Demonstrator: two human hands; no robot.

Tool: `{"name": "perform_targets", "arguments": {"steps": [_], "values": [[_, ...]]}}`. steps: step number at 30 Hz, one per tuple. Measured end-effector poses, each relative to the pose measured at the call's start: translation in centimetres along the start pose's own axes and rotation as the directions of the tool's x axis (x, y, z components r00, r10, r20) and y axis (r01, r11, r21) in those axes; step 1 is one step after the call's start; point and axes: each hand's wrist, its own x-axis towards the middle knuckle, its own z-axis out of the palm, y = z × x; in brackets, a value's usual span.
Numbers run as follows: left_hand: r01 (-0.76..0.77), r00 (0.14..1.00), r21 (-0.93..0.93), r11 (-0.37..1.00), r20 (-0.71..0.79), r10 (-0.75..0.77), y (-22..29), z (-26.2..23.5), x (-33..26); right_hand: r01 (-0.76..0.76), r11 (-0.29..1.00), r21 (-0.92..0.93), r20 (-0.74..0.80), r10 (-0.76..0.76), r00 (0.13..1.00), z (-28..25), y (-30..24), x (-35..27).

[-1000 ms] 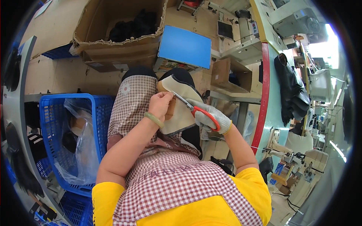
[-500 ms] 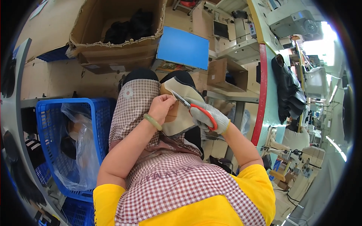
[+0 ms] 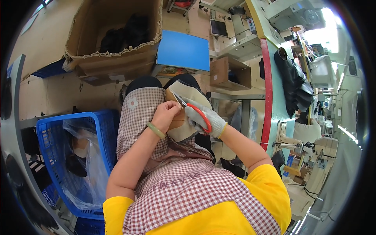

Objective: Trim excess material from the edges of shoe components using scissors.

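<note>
Pinching shoe upper (image 3: 184,127) between fingers (image 3: 169,111)

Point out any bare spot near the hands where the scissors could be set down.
Little room nearby. The flat blue board past the knees, between the cardboard box and the smaller carton, is bare. The lap is crowded: left hand, gloved right hand, scissors, beige piece.
</note>
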Motion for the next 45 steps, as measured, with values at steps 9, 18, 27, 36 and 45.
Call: {"name": "perform_targets", "arguments": {"steps": [9,18,27,36,45], "values": [[-0.52,0.839,0.084,0.85,-0.134,0.527,1.5,0.4,0.0,0.067,0.998,0.02,-0.074,-0.066,0.995,0.7,0.5,-0.4],[-0.007,0.944,0.863,0.505,-0.161,0.289,3.5,-3.1,5.2,0.086,0.991,0.105,-0.076,-0.078,0.994,0.7,2.0,0.3],[0.192,0.978,0.234,0.953,0.036,-0.206,5.7,-4.2,4.8,0.138,0.979,0.153,-0.019,-0.136,0.99,-0.1,2.6,0.4],[-0.299,0.954,-0.087,0.95,-0.007,0.3,10.6,0.8,-3.2,0.299,0.896,0.327,0.213,-0.379,0.901,1.3,-1.2,-0.7],[-0.633,0.762,0.071,0.771,-0.115,0.637,10.5,2.6,-5.0,0.334,0.817,0.469,0.337,-0.516,0.788,1.9,-2.9,-1.3]]}}
